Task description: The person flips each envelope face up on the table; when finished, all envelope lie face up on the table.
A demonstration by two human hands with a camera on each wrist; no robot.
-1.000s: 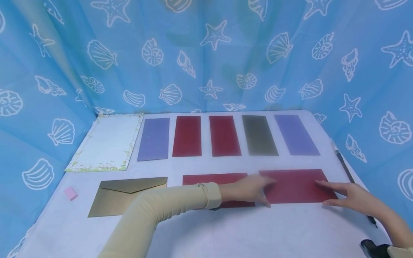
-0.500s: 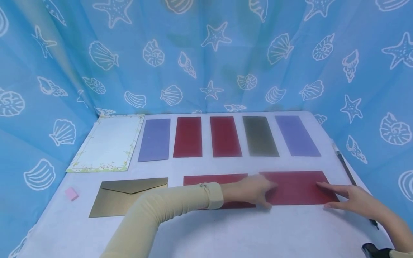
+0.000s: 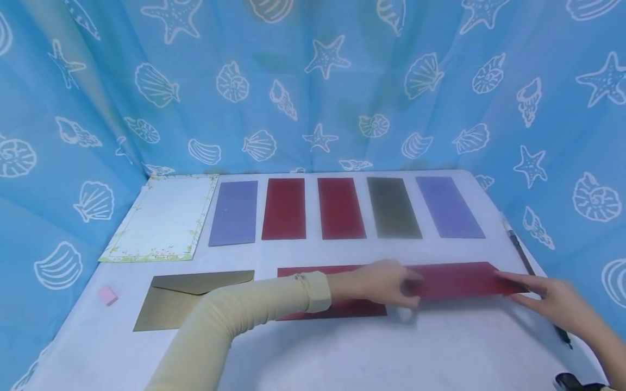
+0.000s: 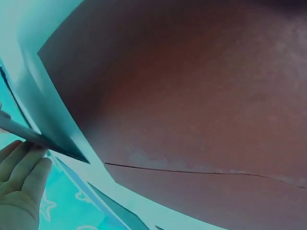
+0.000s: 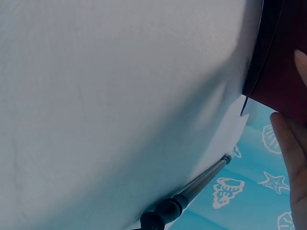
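Note:
Both hands hold a red envelope [image 3: 459,281] at its two short ends, its near side raised and tilted above the table. My left hand [image 3: 383,282] pinches the left end, while my right hand [image 3: 557,303] grips the right end between thumb and fingers. Under my left forearm lies a second red envelope [image 3: 354,308], partly hidden by the sleeve; its flap line shows in the left wrist view. Further left rests a gold envelope [image 3: 168,307] with its pointed flap facing up. In the right wrist view, the held envelope [image 5: 283,72] shows edge and underside.
Across the back lie a flower-bordered sheet [image 3: 161,217], a purple envelope [image 3: 233,213], two red ones, a dark gold one [image 3: 394,208] and another purple one [image 3: 450,207]. A pink eraser [image 3: 107,295] sits at left. A slim dark pen-like tool [image 3: 520,252] lies along the right edge.
The right-hand red envelope lay flat between both hands; now its near side is lifted and tilted up. The hands stay at its ends, the right one shifted slightly rightward.

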